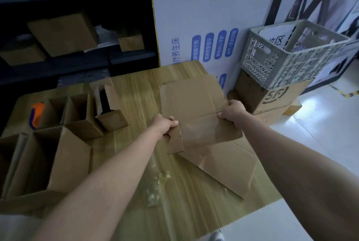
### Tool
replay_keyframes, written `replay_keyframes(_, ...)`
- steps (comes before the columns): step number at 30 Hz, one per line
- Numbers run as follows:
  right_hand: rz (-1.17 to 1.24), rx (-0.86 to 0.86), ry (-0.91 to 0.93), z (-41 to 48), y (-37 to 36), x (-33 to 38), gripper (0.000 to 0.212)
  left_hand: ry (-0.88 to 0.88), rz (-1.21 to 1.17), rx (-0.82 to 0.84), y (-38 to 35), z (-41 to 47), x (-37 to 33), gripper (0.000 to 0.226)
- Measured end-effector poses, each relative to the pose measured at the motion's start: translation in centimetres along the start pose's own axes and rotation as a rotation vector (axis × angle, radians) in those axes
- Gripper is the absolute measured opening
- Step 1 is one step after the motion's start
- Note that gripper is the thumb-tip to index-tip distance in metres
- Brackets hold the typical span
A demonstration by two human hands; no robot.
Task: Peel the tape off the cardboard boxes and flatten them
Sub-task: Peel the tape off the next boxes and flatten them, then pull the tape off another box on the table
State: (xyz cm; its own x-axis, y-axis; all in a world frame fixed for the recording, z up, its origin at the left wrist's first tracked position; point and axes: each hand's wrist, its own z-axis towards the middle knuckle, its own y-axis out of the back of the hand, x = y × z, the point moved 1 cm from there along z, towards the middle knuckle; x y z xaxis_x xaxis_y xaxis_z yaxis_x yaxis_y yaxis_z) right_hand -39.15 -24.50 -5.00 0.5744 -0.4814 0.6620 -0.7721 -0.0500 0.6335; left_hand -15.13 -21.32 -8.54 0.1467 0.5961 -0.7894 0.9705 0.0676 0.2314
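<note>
– bare forearms come first, left forearm [108, 172] and right forearm [291, 159], both reaching forward from the bottom edge. what do the hands have?

– both are grasping the same thing. the left hand [165, 125] grips the left edge of a flattened brown cardboard box [194, 104], thumb on top and fingers curled under. the right hand [233, 113] clenches its right edge the same way.

– and where is that box?

– stretched between the two hands, in the middle of a large tan cardboard sheet [136, 89] spread on the floor. its near flap overlaps a second flat brown cardboard piece [229, 169] lying on the sheet. whether it touches that piece, i cannot tell.

– any tape about?

– a crumpled clump of clear tape [157, 180] lies on the sheet, just right of the left forearm.

– other boxes?

– on the left stand open brown cardboard boxes: a big one [64, 155] nearest, a middle one [81, 112] behind it, a small one [112, 118] beside that. something orange and blue [37, 113] sits in a box at the far left.

– and to the right?

– a grey perforated plastic crate [287, 62] rests tilted on a brown printed carton [272, 97], against a white board with blue labels [204, 17]. a dark shelf [116, 58] behind holds more cardboard boxes.
</note>
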Motion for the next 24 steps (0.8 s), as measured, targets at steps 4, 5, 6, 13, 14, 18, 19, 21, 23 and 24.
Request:
replay_keyframes(4, -0.051, -0.060, 0.047, 3.6, -0.7, 2.4, 0.056, -0.079, 0.026, -0.136, 0.1, 3.1, -2.5, 0.068)
replay_keyframes(5, -0.057, -0.057, 0.058, 4.7, -0.8, 2.8, 0.056, -0.088, 0.037, -0.156, -0.1, 3.7, -3.2, 0.066)
replay_keyframes(6, -0.071, -0.055, 0.075, 5.7, -0.9, 3.2, 0.056, -0.091, 0.051, -0.164, -0.1, 4.4, -3.8, 0.061)
replay_keyframes(13, -0.181, 0.003, 0.116, 13.7, -3.1, 2.8, 0.060, -0.039, 0.072, -0.160, -2.1, 10.2, -3.7, 0.035)
replay_keyframes(14, -0.204, 0.018, 0.111, 14.6, -3.5, 2.3, 0.057, -0.033, 0.093, -0.166, -2.5, 10.9, -3.4, 0.042)
replay_keyframes(18, -0.242, 0.067, 0.119, 17.2, -5.2, 0.1, 0.058, 0.010, 0.164, -0.197, -3.9, 13.4, -1.9, 0.045)
replay_keyframes(19, -0.250, 0.084, 0.125, 17.7, -5.6, -0.3, 0.058, 0.013, 0.178, -0.189, -4.1, 14.0, -1.5, 0.054)
replay_keyframes(21, -0.311, 0.102, 0.126, 18.4, -6.3, -0.8, 0.061, 0.030, 0.219, -0.176, -4.5, 14.7, -0.9, 0.076)
replay_keyframes(23, -0.385, 0.104, 0.091, 19.0, -7.0, -1.0, 0.063, 0.047, 0.246, -0.190, -4.9, 15.0, -0.4, 0.081)
replay_keyframes(24, -0.414, 0.104, 0.071, 19.2, -7.3, -1.1, 0.064, 0.056, 0.253, -0.199, -5.0, 15.1, -0.1, 0.082)
